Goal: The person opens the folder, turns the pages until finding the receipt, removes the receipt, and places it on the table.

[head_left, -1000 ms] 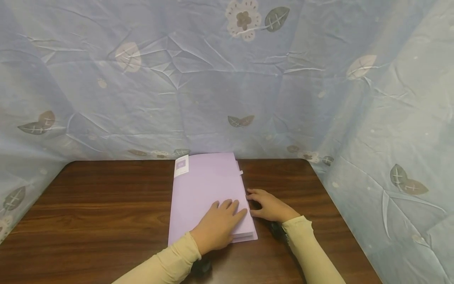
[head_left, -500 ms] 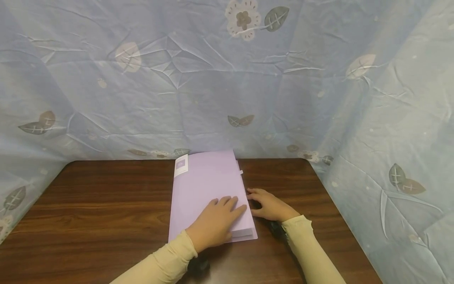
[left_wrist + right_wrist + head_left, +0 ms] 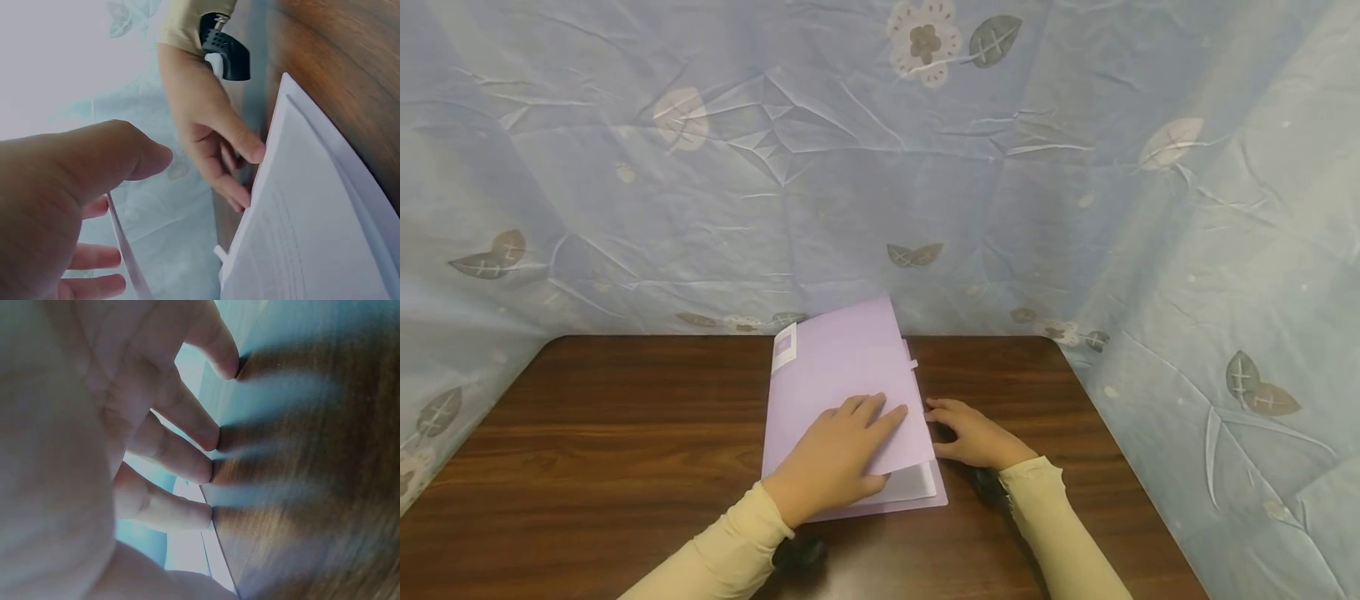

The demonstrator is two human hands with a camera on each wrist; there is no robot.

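Note:
A light purple folder [image 3: 835, 367] lies on the wooden table, its front cover raised at the right side. White printed pages [image 3: 300, 212] show under the cover in the left wrist view. My left hand [image 3: 831, 458] holds the cover, fingers on its upper face and thumb on the inner side. Beside the folder's right edge is my right hand [image 3: 970, 435]. Its thumb and a finger touch that edge in the left wrist view, while several fingertips rest on the tabletop in the right wrist view.
The dark wooden table [image 3: 625, 450] runs back to a blue floral cloth [image 3: 835, 208], which also hangs at both sides. A white label [image 3: 785, 346] is on the cover's upper left. A small white tab [image 3: 913, 364] sticks out at the folder's right edge.
My left hand has moved left and up, raising the cover farther so that its lower right corner stands apart from the pages. My right hand has stayed in place.

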